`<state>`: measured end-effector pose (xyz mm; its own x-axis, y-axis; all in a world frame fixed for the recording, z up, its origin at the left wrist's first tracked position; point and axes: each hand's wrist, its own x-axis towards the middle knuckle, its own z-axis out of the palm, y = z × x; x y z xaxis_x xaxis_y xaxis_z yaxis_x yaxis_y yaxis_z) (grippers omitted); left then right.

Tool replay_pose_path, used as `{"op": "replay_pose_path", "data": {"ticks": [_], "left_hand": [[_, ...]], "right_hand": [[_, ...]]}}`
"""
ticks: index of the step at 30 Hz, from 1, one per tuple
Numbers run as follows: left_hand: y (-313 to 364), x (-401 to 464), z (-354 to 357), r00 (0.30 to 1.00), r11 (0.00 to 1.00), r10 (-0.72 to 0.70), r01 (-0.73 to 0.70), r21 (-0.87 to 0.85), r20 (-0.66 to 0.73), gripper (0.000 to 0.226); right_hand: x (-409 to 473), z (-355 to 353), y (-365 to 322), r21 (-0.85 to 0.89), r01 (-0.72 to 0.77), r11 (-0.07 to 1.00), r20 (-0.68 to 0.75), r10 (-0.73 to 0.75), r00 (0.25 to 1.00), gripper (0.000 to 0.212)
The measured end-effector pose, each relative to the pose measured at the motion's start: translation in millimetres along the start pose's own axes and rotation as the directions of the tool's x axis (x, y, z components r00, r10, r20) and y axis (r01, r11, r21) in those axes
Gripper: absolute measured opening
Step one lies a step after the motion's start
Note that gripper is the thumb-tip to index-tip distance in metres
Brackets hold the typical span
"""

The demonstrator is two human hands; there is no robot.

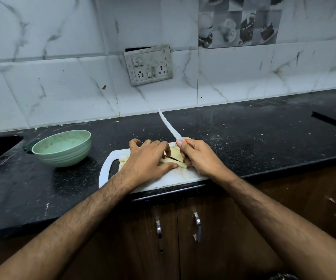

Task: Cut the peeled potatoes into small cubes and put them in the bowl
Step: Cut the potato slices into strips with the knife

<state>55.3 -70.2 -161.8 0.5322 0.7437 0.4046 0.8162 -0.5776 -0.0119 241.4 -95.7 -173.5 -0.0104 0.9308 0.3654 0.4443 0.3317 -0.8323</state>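
Black counter (244, 128) carries the white cutting board (110, 162) at its front edge and the green bowl (62, 147) just left of it, with no cubes visible inside. Potato pieces (173, 154) on the board look firm, wet, probably slippery. Left hand (146, 160) lies flat over them, fingers straight; pin them from above. Right hand (199, 158) grips the knife (170, 126), blade raised.

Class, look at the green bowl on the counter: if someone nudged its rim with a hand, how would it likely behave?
The green bowl looks like thin, matte plastic, so it is probably light and would slide on the smooth black counter. Its base is narrower than its rim, so a rim push might tip it. Nothing visible inside adds weight.
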Motion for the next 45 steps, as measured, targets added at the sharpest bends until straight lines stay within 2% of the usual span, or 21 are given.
{"op": "replay_pose_path", "data": {"ticks": [5,13,18,21,25,28,31,34,37,41,45], "left_hand": [[-13.4,-3.5,-8.4,0.996,0.997,0.078,-0.077,-0.032,0.035,0.023],[-18.5,0.6,-11.2,0.927,0.917,0.373,-0.373,0.14,0.027,0.022],[-21.2,6.5,-25.0,0.877,0.87,0.48,-0.476,0.128,-0.007,0.025],[-23.7,2.2,-31.7,0.885,0.882,0.463,-0.455,0.121,-0.05,0.027],[-28.2,-16.9,-24.2,0.938,0.939,0.343,-0.344,-0.017,-0.055,0.028],[-29.2,-28.5,-13.8,0.951,0.95,0.3,-0.304,-0.071,-0.07,0.02],[-35.8,-33.9,-8.3,0.946,0.946,0.302,-0.312,-0.083,-0.114,0.016],[-44.6,-37.8,-7.6,0.938,0.93,0.325,-0.34,-0.138,-0.115,0.027],[-49.8,-41.7,-4.8,0.937,0.913,0.327,-0.347,-0.215,-0.126,0.032],[-50.0,-43.7,-2.1,0.944,0.896,0.295,-0.327,-0.301,-0.147,0.034],[-48.6,-44.8,-3.1,0.947,0.891,0.281,-0.319,-0.323,-0.158,0.035]], "right_hand": [[-1.6,0.1,-0.8,-0.006,0.004,1.0,-0.005,-0.004,1.0,0.044],[-3.4,-0.9,-3.6,-0.002,-0.007,1.0,-0.01,0.007,1.0,0.045],[-3.4,-0.5,-4.2,-0.008,-0.01,1.0,-0.01,0.01,1.0,0.045],[-4.0,-1.4,-5.5,-0.005,-0.014,1.0,-0.006,0.014,1.0,0.045],[-4.3,-1.8,-7.9,-0.023,-0.024,0.999,0.016,0.025,1.0,0.045],[-5.3,-8.2,-16.2,-0.014,-0.045,0.999,0.11,0.046,0.993,0.043],[-10.7,-22.4,-32.6,-0.162,-0.09,0.983,0.217,0.124,0.968,0.043],[-26.5,-37.8,-50.6,-0.451,-0.082,0.889,0.289,0.232,0.929,0.043],[-50.1,-44.8,-66.9,-0.742,0.032,0.67,0.286,0.273,0.918,0.043],[-70.4,-42.4,-80.7,-0.858,0.071,0.508,0.25,0.293,0.923,0.044],[-75.9,-40.4,-85.6,-0.896,0.104,0.432,0.251,0.299,0.921,0.037]]}}
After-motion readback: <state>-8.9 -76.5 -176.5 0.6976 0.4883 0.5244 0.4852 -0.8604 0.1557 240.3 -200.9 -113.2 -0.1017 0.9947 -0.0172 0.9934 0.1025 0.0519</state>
